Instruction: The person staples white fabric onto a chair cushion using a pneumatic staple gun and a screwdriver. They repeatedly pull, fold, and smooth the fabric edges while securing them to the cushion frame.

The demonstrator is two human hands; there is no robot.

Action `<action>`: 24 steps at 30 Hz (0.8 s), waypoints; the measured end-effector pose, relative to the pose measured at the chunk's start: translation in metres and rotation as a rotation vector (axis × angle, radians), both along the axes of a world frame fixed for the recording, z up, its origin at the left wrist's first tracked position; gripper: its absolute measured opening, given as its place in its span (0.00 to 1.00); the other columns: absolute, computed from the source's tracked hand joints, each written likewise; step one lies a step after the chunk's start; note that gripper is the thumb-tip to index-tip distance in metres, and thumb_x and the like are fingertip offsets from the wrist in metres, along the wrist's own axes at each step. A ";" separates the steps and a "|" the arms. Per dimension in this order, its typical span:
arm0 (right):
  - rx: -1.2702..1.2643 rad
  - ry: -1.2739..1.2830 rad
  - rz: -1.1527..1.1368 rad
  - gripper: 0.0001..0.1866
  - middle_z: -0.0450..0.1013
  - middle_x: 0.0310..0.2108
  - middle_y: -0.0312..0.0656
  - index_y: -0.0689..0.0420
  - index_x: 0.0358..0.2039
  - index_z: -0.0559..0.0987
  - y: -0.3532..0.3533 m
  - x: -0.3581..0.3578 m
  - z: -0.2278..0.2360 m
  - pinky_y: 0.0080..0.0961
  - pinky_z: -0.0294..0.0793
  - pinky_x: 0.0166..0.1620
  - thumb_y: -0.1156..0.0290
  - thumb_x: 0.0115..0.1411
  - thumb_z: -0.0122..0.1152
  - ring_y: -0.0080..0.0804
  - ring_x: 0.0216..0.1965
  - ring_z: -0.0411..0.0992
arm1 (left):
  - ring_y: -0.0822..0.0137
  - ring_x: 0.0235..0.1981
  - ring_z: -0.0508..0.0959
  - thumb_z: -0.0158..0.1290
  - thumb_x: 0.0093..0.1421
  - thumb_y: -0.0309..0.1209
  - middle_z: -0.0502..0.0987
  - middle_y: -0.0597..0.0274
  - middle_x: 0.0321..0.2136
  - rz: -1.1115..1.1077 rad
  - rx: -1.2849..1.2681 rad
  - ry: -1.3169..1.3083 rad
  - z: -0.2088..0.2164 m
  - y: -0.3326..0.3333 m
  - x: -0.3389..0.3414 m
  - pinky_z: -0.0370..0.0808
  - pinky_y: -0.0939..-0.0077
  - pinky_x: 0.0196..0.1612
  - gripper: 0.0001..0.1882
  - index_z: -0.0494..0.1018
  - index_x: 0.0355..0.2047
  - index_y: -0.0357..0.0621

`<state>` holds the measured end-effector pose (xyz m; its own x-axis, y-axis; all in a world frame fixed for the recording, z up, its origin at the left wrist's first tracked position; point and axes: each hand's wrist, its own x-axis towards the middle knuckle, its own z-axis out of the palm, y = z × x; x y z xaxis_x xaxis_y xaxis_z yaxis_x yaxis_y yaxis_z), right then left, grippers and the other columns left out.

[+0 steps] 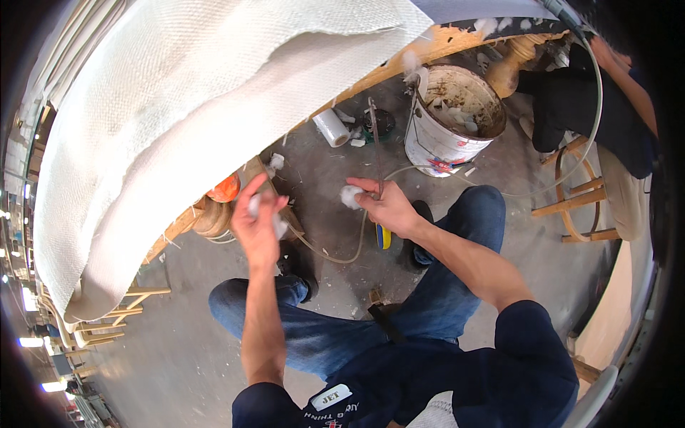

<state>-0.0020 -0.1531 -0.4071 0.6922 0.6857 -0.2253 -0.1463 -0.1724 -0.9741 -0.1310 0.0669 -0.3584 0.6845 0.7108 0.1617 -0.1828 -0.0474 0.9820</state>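
My left hand (258,232) is raised beside the hanging edge of cream woven fabric (164,121), its fingers loosely curled around white fluffy stuffing (279,227). A smaller tuft of the same stuffing (350,197) is pinched in the fingertips of my right hand (391,211). A long thin brownish rod (374,135) crosses my right hand, and a yellow and blue handle (384,237) shows just below it in the same line. The two look like one tool lodged in that hand, though its middle is hidden. The fabric drapes over a wooden frame (385,68).
A dirty white bucket (442,143) with scraps inside stands ahead to the right. Near it lie a white roll (332,128) and a dark round container (379,124). A thin clear hose (342,261) loops across the floor. Another person (592,107) sits at the right on a wooden stool (581,192).
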 end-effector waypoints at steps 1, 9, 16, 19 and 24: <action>0.008 -0.059 -0.023 0.23 0.78 0.27 0.39 0.64 0.60 0.78 -0.002 -0.004 0.004 0.28 0.73 0.34 0.67 0.68 0.59 0.24 0.27 0.73 | 0.79 0.24 0.71 0.52 0.69 0.26 0.70 0.73 0.28 0.016 -0.053 -0.002 0.020 -0.005 -0.017 0.73 0.81 0.26 0.20 0.73 0.60 0.38; -0.154 -0.370 0.169 0.15 0.82 0.32 0.51 0.60 0.49 0.84 0.000 -0.014 0.013 0.33 0.78 0.40 0.64 0.68 0.62 0.34 0.32 0.81 | 0.81 0.17 0.65 0.51 0.68 0.29 0.73 0.66 0.28 0.841 0.400 -0.053 0.113 0.038 -0.198 0.61 0.87 0.15 0.29 0.61 0.68 0.40; 0.033 -0.715 0.107 0.10 0.79 0.31 0.49 0.61 0.38 0.84 0.006 -0.017 0.012 0.37 0.76 0.37 0.67 0.67 0.63 0.48 0.31 0.78 | 0.76 0.19 0.69 0.55 0.67 0.49 0.69 0.39 0.60 0.652 0.841 0.367 0.223 0.096 -0.226 0.70 0.83 0.20 0.47 0.44 0.78 0.54; 0.091 -0.656 0.060 0.08 0.76 0.33 0.47 0.63 0.37 0.84 0.008 -0.023 0.021 0.37 0.75 0.38 0.71 0.67 0.62 0.47 0.32 0.77 | 0.73 0.21 0.72 0.59 0.62 0.53 0.67 0.36 0.64 0.443 0.997 0.375 0.247 0.102 -0.207 0.73 0.79 0.24 0.52 0.45 0.78 0.48; 0.217 -0.880 0.021 0.08 0.74 0.36 0.45 0.63 0.41 0.81 0.003 -0.019 0.012 0.31 0.73 0.35 0.73 0.70 0.57 0.35 0.30 0.73 | 0.56 0.55 0.77 0.65 0.56 0.41 0.65 0.41 0.67 0.516 1.160 0.303 0.254 0.081 -0.194 0.77 0.61 0.57 0.53 0.50 0.77 0.47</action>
